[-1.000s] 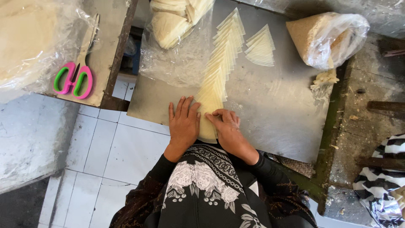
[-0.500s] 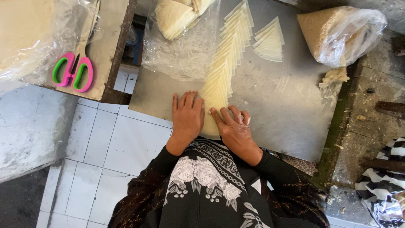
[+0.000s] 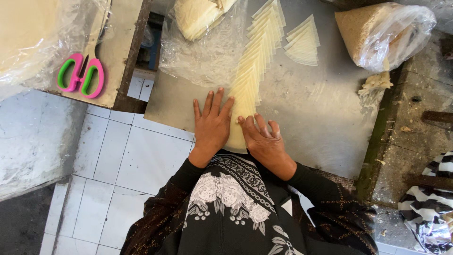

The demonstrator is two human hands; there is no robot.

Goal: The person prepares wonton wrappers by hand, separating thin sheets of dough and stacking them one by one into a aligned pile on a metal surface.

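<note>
I see left hand (image 3: 212, 123) and right hand (image 3: 264, 139) flat, fingers spread, grasping nothing, pressing near end of the fanned pastry-sheet row (image 3: 252, 66) on the steel table (image 3: 325, 123); next move probably needs even pressure

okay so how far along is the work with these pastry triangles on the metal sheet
Done: a long overlapping row of pastry triangles lies along the metal sheet, with a small stack beside it. In hand: left hand and right hand press flat on the row's near end. Left: uncut sheets under plastic.
</note>
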